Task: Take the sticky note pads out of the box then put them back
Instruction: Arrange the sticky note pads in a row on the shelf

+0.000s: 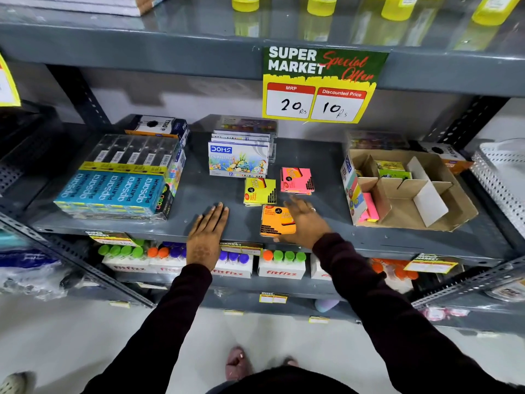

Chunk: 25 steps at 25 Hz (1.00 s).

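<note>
Orange pad (275, 220) lies on the shelf (326, 177) under the right hand (305, 220), whose fingers (295, 201) spread apart over it. Yellow pad (259, 191) and pink pad (297, 180) lie just beyond; left hand (207, 234) rests flat, fingers together, beside them

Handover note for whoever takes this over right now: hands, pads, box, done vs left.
Left hand: open, flat on the shelf, holding nothing.
Right hand: open, fingers spread over the orange pad; no grip visible.
Pads out on the shelf: yellow pad, pink pad, and the orange one nearest the front edge.
Box: on the right, open, with cardboard dividers; some pads remain in its left and back compartments, the rest look bare.
Done: three pads taken out.
Left: unclear whether more come out; the three loose pads must go back in the box.
</note>
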Each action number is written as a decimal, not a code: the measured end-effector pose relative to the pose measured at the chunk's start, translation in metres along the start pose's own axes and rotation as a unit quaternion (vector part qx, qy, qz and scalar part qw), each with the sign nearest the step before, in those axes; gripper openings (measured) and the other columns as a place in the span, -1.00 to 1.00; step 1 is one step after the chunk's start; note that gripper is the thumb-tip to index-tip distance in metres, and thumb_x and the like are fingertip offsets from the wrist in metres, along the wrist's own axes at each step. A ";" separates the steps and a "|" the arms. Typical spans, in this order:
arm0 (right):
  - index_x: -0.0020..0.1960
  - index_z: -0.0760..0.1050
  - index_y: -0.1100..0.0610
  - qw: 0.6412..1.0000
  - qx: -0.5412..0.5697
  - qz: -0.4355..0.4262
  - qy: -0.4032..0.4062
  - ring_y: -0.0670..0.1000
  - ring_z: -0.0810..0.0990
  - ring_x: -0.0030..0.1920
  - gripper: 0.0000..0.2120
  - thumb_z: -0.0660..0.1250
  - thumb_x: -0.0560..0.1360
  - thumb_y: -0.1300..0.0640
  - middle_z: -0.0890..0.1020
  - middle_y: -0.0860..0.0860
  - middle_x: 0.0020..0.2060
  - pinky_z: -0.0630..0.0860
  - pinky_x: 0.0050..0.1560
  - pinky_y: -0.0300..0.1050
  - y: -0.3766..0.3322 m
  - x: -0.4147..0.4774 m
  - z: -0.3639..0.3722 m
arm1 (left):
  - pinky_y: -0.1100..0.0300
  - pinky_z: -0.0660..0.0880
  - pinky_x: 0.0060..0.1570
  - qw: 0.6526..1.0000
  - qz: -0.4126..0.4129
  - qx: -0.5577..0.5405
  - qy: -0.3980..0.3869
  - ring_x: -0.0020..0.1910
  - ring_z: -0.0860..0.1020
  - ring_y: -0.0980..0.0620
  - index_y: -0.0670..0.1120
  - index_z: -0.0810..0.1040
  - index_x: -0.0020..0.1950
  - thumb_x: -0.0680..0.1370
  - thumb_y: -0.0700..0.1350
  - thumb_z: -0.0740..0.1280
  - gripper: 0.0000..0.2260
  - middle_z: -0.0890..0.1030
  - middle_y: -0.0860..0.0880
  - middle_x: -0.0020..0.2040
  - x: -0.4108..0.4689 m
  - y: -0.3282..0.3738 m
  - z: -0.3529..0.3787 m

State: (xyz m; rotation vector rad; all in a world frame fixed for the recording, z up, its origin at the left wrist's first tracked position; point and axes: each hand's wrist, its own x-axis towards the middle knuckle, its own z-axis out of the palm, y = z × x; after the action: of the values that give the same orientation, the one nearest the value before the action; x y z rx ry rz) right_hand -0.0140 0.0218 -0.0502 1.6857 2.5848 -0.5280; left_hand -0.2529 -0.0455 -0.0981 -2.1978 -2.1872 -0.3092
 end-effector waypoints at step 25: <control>0.26 0.39 0.30 0.989 -0.041 0.138 0.035 0.26 0.36 0.31 -0.18 0.49 0.25 -0.24 0.40 0.24 0.23 0.44 0.30 0.09 -0.029 -0.026 0.010 | 0.00 0.16 0.46 1.000 -0.003 0.000 0.003 0.49 0.22 -0.07 -0.09 0.12 0.50 0.35 -0.53 0.20 -0.24 0.21 -0.09 0.52 -0.001 0.000 0.000</control>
State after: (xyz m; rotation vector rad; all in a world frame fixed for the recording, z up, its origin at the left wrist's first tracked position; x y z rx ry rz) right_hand -0.0302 -0.0150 -0.0465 2.0200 2.3210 -0.3513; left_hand -0.2530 -0.0463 -0.0988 -2.1886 -2.1908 -0.3151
